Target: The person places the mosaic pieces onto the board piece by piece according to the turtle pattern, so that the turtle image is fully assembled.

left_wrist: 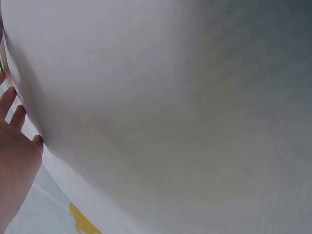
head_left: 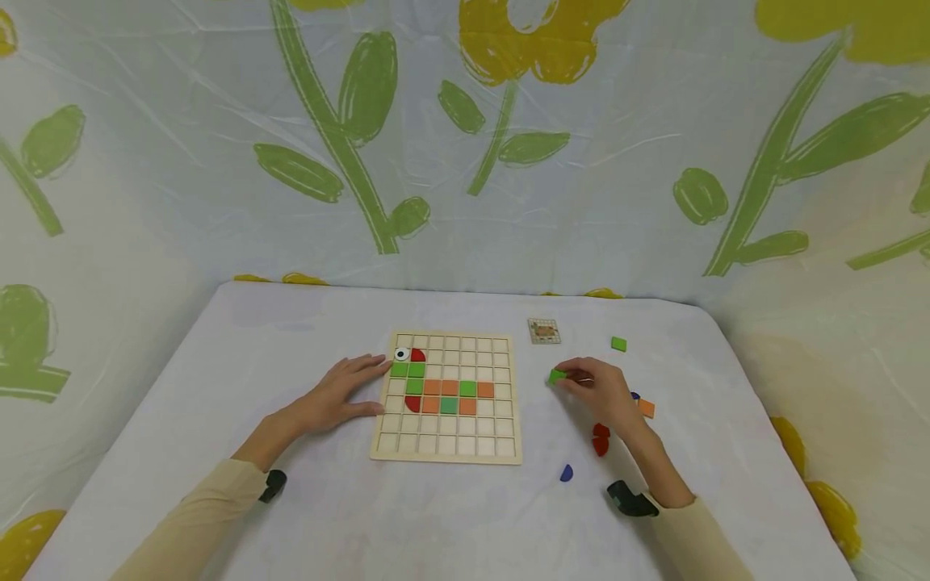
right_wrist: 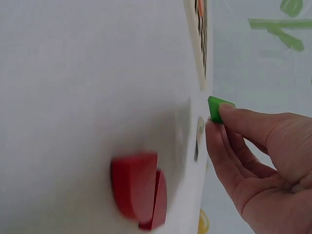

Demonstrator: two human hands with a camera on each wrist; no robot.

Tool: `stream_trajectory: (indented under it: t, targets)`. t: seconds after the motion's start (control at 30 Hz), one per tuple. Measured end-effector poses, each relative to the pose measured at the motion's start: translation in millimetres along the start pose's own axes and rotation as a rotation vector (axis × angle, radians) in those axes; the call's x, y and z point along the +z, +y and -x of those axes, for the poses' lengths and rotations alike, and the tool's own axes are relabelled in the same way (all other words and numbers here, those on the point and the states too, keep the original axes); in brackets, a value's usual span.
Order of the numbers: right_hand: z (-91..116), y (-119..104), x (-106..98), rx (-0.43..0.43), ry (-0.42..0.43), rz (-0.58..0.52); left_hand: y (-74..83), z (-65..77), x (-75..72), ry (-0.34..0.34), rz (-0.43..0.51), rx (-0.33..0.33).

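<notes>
In the head view a wooden grid board (head_left: 446, 445) lies at the middle of the table, with orange, green and red pieces and one eye piece (head_left: 402, 354) set in its squares. My left hand (head_left: 341, 394) rests at the board's left edge, fingers spread and straight, thumb at the rim. To the right of the board, my right hand (head_left: 599, 391) pinches a green square tile (head_left: 556, 376) between thumb and fingertips. The right wrist view shows this green tile (right_wrist: 219, 108) held above the table, with two red pieces (right_wrist: 134, 185) lying nearer the camera.
A small pattern card (head_left: 544, 331) lies beyond the board's upper right corner. Another green tile (head_left: 618, 344) is farther right. Around the right forearm lie an orange tile (head_left: 647, 408), red pieces (head_left: 601, 440) and a blue half-round piece (head_left: 567, 473). A flowered cloth (head_left: 603, 161) hangs behind.
</notes>
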State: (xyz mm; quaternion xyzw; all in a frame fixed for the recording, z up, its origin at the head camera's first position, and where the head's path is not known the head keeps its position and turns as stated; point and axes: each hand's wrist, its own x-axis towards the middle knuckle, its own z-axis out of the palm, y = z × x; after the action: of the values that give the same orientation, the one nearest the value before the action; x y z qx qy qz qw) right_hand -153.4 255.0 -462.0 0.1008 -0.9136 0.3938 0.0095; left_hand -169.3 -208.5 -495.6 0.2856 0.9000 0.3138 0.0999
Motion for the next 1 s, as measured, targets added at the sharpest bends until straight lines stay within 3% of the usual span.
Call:
stream_trajectory:
  t: [0.5,1.0]
  targets:
    - [-1.8,-32.7,33.5,-0.092,-0.077,-0.084,0.5,-2.2,-0.6,-0.004,-0.012,0.010]
    - [-0.5,-53.8,61.6,-0.143,-0.221,-0.148,-1.5,-2.3,0.3,-0.019,-0.013,-0.013]
